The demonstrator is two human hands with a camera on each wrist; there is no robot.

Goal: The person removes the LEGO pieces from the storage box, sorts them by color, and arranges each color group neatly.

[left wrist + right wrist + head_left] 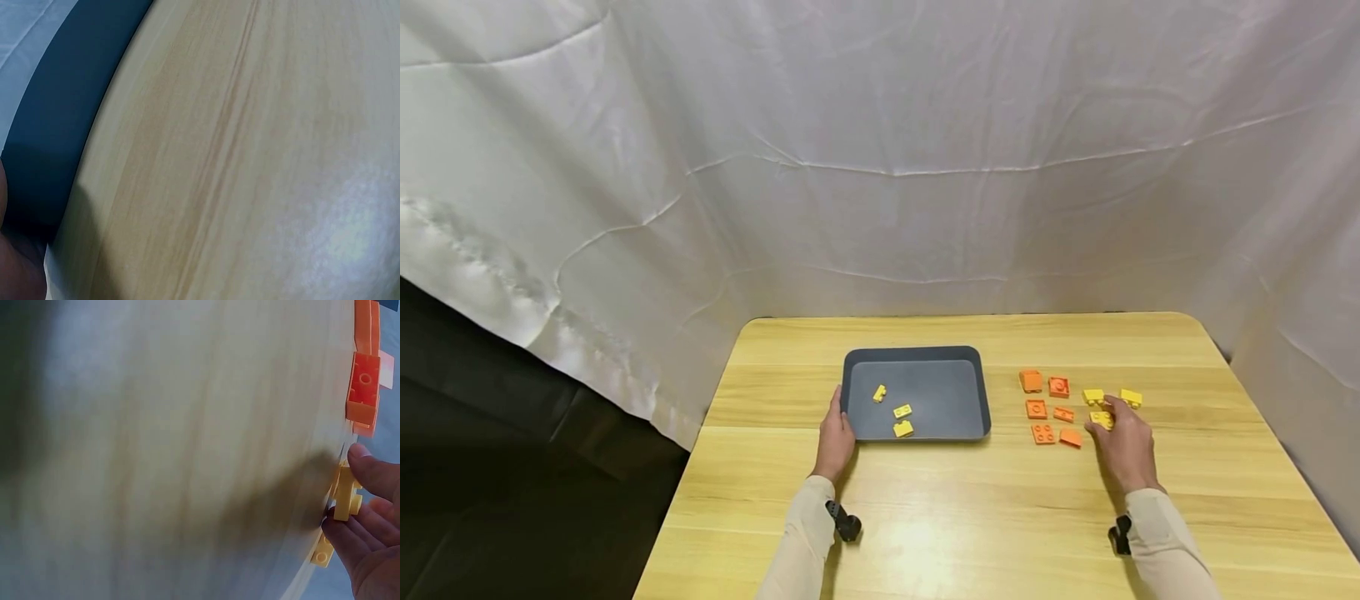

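One yellow block (1102,420), toward the right edge of the desk (985,525), is pinched by the right hand (1126,450) and is best raised straight up to clear the neighbouring orange blocks (1042,434), while the left hand (835,440), grasping the tray (947,404) nearer the desk's left edge, should hold it steady.

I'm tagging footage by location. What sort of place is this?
Probably a screened-off indoor work or filming booth, though the room beyond isn't visible. Pale cloth hangs behind and beside a wooden table, where a gray tray and small toy bricks are laid out.
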